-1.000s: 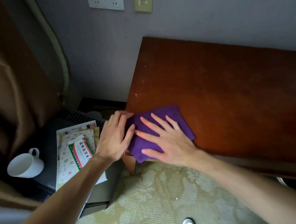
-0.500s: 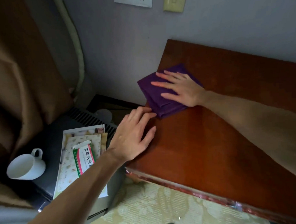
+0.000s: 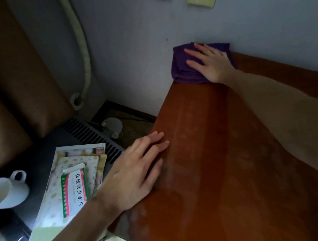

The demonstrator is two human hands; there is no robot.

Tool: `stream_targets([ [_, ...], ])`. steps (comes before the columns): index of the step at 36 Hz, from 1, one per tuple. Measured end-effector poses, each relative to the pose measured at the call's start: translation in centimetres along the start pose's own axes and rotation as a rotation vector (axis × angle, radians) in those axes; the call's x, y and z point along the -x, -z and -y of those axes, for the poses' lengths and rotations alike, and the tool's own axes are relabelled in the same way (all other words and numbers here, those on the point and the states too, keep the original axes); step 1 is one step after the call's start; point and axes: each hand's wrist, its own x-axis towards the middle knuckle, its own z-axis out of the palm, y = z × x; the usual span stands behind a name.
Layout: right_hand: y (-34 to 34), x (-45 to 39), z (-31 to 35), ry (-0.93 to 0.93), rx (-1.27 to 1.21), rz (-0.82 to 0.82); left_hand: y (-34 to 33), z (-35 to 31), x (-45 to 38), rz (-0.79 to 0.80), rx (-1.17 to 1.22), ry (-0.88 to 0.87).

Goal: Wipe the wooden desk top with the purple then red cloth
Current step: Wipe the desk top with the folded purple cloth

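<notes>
The folded purple cloth (image 3: pixel 184 71) lies on the far left corner of the reddish wooden desk top (image 3: pixel 210 154), against the wall. My right hand (image 3: pixel 209 61) presses flat on it with straight, spread fingers. My left hand (image 3: pixel 136 172) rests flat on the desk's left edge, nearer to me, fingers straight and holding nothing. No red cloth is in view.
Left of the desk stands a dark low unit (image 3: pixel 38 148) with a vent grille (image 3: pixel 94 136). On it lie papers and a medicine box (image 3: pixel 74 191), and a white cup (image 3: pixel 8 191). A brown curtain (image 3: pixel 17 71) and a pale hose (image 3: pixel 83 51) hang at left.
My right hand has slid the purple cloth from the near left edge up along the desk to the far corner by the wall. My left hand let go of the cloth and stays on the left edge.
</notes>
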Motion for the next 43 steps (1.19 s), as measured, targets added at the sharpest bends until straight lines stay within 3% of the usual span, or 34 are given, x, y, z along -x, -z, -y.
stream_targets([
  [9, -0.6, 1.5, 1.4, -0.081, 0.002, 0.002, 0.1, 0.7, -0.1, 0.011, 0.021, 0.006],
  [15, -1.5, 6.6, 4.5, -0.090, 0.018, -0.024, 0.5, -0.1, -0.1, -0.049, -0.116, -0.035],
  [19, -2.6, 12.3, 8.5, -0.102, 0.031, -0.039, 0.8, -0.6, 1.1, -0.214, -0.096, -0.010],
  [25, -4.3, 23.8, 17.4, -0.034, 0.032, -0.036, 2.0, -1.2, 4.4, -0.343, 0.125, 0.136],
  [30, -5.8, 33.2, 22.9, 0.099, 0.015, -0.062, 3.5, -2.0, 6.3, -0.290, 0.161, 0.135],
  [36, -5.0, 35.2, 20.8, 0.274, 0.051, -0.011, 4.1, -3.0, 7.1, -0.125, 0.046, -0.044],
  [43, -3.0, 30.2, 13.6, 0.548, 0.099, 0.096, 2.0, -4.3, 6.4, -0.091, 0.042, -0.099],
])
